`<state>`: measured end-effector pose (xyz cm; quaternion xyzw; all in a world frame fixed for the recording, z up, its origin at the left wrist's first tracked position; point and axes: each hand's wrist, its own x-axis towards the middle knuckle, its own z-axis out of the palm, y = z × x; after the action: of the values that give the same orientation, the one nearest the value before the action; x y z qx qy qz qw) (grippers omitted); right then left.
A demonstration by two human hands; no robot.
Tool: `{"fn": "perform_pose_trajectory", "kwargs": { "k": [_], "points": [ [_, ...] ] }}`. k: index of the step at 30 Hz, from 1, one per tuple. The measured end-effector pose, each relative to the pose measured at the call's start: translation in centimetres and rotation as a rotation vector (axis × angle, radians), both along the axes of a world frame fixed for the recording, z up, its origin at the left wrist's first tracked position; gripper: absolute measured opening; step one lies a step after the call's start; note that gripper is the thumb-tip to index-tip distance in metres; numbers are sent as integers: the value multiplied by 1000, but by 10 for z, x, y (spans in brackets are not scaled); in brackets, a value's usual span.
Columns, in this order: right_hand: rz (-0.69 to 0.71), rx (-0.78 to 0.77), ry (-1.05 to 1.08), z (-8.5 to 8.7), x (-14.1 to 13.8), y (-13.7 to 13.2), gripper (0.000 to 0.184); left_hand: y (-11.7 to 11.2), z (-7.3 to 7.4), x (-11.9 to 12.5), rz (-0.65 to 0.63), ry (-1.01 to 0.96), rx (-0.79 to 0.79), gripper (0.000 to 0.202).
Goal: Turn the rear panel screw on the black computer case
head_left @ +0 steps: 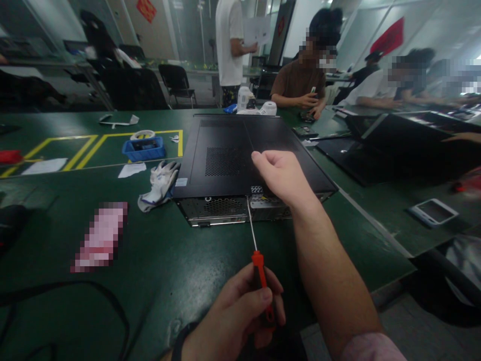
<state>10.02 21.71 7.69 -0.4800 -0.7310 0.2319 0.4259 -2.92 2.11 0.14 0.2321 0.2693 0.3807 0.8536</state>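
A black desktop computer case [225, 150] lies flat on the green table [169, 260], its metal rear panel [225, 208] facing me. My left hand [240, 311] is wrapped round the red and black handle of a screwdriver [259, 265]. The thin shaft reaches up to the top edge of the rear panel. My right hand [281, 175] rests on the case's top cover near the rear edge. Its fingers are curled under, hiding whatever is inside them.
White work gloves [160, 183] lie left of the case, a blue tray [144, 149] with a tape roll behind them. A black cable [93, 296] loops at front left. Another open case [394, 145] sits to the right. Several people sit or stand at the far side.
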Motion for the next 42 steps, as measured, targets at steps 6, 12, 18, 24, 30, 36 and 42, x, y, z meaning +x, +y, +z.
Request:
{"fn": "perform_pose_trajectory", "kwargs": {
  "k": [6, 12, 18, 24, 30, 36, 42],
  "points": [
    [8, 13, -7, 1, 0, 0, 52, 0, -1, 0, -5, -10, 28, 43],
    [5, 8, -3, 1, 0, 0, 53, -2, -3, 3, -11, 3, 85, 44],
    [0, 7, -10, 1, 0, 0, 53, -1, -3, 4, -31, 20, 68, 49],
    [-4, 4, -5, 1, 0, -1, 53, -1, -6, 4, 20, 1, 16, 47],
    [-1, 6, -2, -1, 0, 1, 54, -2, -2, 0, 13, 42, 38, 47],
    [0, 6, -8, 0, 0, 1, 53, -2, -1, 2, 10, 80, 68, 49],
    [1, 4, -6, 0, 0, 0, 53, -1, 4, 5, 22, 70, 55, 52]
  ]
}}
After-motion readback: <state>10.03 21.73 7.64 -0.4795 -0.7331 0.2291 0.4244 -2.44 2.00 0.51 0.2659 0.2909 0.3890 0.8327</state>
